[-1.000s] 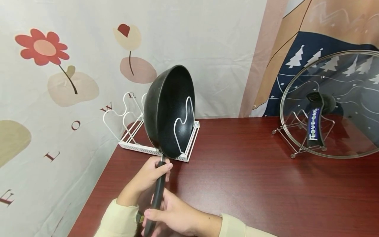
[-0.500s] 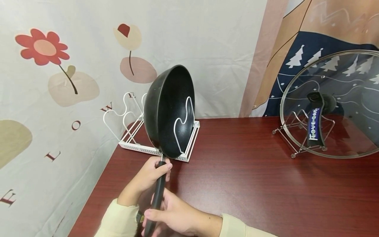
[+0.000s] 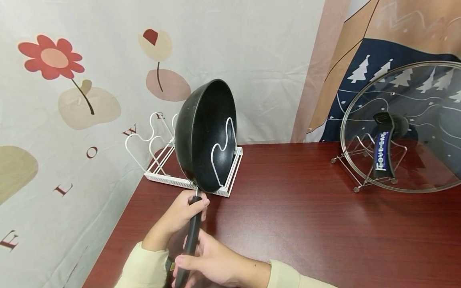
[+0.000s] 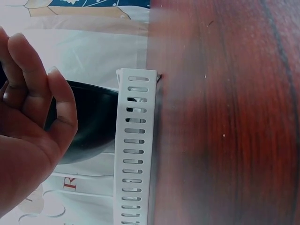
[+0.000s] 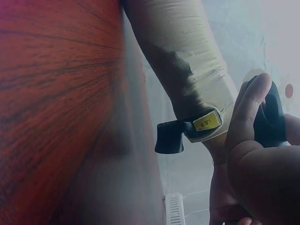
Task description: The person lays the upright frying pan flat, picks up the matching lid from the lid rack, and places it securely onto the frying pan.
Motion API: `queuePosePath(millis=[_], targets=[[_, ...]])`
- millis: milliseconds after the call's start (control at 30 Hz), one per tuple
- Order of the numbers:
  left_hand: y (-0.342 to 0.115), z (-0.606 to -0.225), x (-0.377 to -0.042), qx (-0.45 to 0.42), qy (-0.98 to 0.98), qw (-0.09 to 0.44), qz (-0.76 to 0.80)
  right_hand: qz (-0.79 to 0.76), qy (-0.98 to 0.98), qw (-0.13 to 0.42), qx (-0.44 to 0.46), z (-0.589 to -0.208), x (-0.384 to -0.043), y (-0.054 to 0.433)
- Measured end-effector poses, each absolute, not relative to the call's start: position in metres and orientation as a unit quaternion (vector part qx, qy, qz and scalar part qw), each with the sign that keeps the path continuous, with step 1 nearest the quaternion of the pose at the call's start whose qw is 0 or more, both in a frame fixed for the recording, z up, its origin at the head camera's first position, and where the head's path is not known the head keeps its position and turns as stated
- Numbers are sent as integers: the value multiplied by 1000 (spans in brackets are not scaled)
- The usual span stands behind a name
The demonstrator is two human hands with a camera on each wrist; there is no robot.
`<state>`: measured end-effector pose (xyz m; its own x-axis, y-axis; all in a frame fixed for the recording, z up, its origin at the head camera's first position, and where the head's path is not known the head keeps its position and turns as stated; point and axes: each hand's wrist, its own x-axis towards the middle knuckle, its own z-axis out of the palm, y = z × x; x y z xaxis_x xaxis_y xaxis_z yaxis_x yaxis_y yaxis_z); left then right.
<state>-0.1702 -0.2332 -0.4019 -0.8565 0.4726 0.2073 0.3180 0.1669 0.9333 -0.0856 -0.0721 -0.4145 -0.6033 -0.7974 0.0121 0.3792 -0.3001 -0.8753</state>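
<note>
A black wok (image 3: 207,132) stands on its side in a white rack (image 3: 169,181), its hollow turned to the right. One wire loop of the rack shows in front of the wok's inside. My left hand (image 3: 185,210) grips the top of the black handle (image 3: 194,232), just below the bowl, thumb laid across it. Lower down, my right hand (image 3: 212,258) holds the handle near its end. In the left wrist view, the left hand's bent fingers (image 4: 63,103) overlap the wok beside the rack's slotted bar. The right wrist view shows the handle's end with a hole.
A large glass lid (image 3: 428,160) with a black handle leans in a small wire stand (image 3: 345,162) at the right. Behind the dark red table (image 3: 306,224) hangs a printed cloth (image 3: 266,72). More of the rack's wire loops rise left of the wok.
</note>
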Motion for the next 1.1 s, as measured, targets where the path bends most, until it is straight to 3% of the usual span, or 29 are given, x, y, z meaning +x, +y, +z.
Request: queuePosePath(millis=[1100], targets=[[-232, -397, -168, 269, 757, 63, 593, -762, 466, 377, -245, -412, -86, -72]])
